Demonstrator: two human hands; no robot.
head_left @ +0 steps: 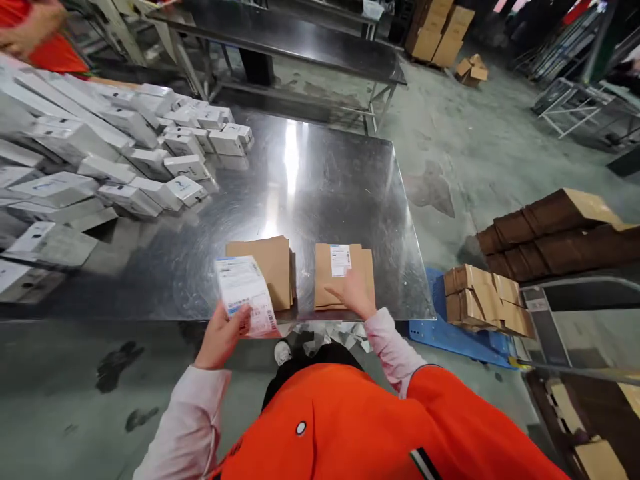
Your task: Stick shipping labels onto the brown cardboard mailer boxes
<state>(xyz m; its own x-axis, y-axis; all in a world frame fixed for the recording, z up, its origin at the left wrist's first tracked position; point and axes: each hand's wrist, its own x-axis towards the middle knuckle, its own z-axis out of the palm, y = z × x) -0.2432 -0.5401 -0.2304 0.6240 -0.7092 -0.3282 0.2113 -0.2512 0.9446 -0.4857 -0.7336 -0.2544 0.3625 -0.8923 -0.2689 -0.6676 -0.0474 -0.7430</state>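
My left hand (220, 337) grips a stack of white printed labels (246, 293) above the near edge of the shiny metal table (310, 187). My right hand (353, 293) lies flat on the right stack of flattened brown cardboard boxes (345, 277), whose top piece carries a small white label (341, 260). A second stack of flat brown cardboard (267, 267) lies just to its left, partly behind the labels.
Several white product boxes (100, 153) are heaped over the table's left side. Bundles of brown cardboard (483, 303) sit on a blue pallet at right, with more stacked cardboard (555, 227) beyond. Another person in orange (35, 33) stands at top left. Paper scraps (325, 333) litter the floor.
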